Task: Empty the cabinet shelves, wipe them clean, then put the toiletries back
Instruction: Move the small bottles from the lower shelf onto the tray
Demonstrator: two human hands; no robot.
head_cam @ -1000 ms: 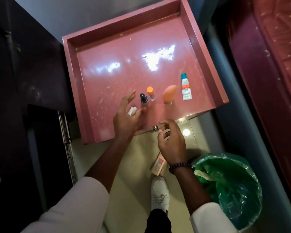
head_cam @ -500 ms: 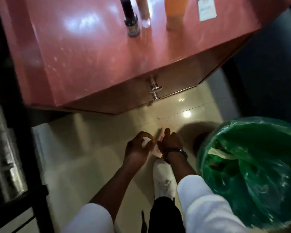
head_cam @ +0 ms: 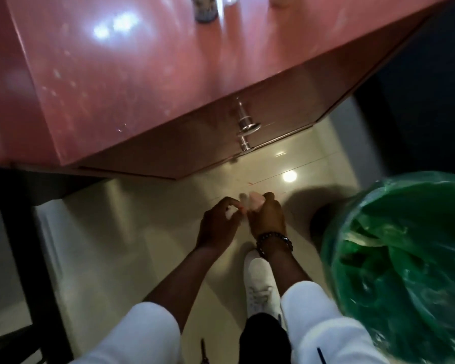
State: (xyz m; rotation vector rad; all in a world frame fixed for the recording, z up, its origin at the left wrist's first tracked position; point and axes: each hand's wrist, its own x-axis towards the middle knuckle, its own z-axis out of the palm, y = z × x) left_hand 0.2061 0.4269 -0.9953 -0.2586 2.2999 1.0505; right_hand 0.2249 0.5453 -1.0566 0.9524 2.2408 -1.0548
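Both hands down low, fiddling with one small toiletry over the floor.

A second ago my left hand [head_cam: 218,222] was up on the red cabinet top [head_cam: 121,82]; now it hangs below the front edge, fingers curled and pinching something small and pale, too blurred to name. My right hand [head_cam: 267,219] grips a pale tube [head_cam: 254,202] just beside it, fingertips nearly touching. One bottle [head_cam: 204,9] stands on the top at the frame's edge. The green bin [head_cam: 405,258] sits to my right. I judge I'm sorting this item, not yet wiping.
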